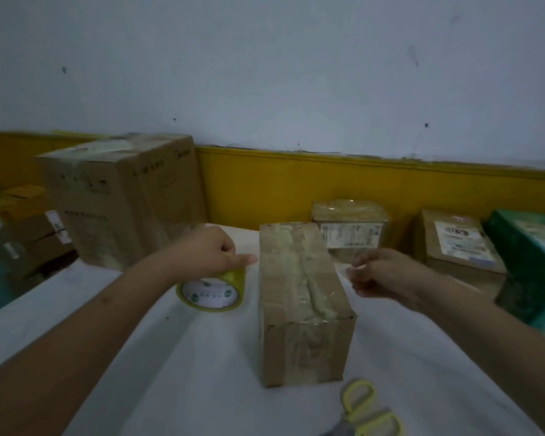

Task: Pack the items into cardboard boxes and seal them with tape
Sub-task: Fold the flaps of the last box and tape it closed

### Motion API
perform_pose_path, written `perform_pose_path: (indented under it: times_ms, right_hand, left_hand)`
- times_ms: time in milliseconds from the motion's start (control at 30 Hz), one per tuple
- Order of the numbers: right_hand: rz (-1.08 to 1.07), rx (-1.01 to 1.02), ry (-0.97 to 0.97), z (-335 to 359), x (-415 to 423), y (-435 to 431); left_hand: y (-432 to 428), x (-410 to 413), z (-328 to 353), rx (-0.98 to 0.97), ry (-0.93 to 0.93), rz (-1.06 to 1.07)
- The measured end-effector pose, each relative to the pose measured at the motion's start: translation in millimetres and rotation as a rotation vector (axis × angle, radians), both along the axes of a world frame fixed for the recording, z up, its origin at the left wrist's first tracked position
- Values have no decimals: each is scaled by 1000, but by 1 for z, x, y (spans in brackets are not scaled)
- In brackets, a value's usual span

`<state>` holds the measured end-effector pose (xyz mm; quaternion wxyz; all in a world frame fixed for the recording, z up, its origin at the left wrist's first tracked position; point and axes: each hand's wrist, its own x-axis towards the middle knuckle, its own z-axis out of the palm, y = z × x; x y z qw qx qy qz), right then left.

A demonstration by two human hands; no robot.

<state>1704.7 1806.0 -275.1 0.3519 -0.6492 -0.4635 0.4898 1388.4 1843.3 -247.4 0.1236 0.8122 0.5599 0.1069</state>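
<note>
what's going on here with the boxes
A person is sealing boxes at a white-covered table. The left hand grips a yellow roll of tape beside the long brown cardboard box, whose top is already taped. The right hand hovers curled on its other side; whether it holds anything is blurred. Yellow-handled scissors lie nearby.

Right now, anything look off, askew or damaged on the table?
The tape along the top seam of the middle box is wrinkled and bunched, laid in uneven overlapping layers. The tape roll stands tilted on its edge, gripped by the left hand. Nothing looks spilled or crushed.
</note>
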Motion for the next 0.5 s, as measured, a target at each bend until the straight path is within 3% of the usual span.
perform_pose_path:
  times_ms: [100,167,267,333,400,500]
  right_hand:
    - [36,-64,155,-25,-21,-3]
    - [39,-80,126,-30,-30,-4]
    - [42,77,-348,-19,-22,-8]
    - [-70,461,-688,4,-19,-17]
    - [15,736,-859,28,-34,-31]
    - [469,581,-1118,20,-74,-53]
  left_hand:
    - [1,3,-27,5,-177,-28]
    - [-1,5,-37,38,-197,-29]
    - [-2,4,-44,69,-242,-24]
    - [-1,5,-45,84,-265,-16]
    - [0,7,-46,96,-263,-5]
    - [-2,8,-51,73,-280,20]
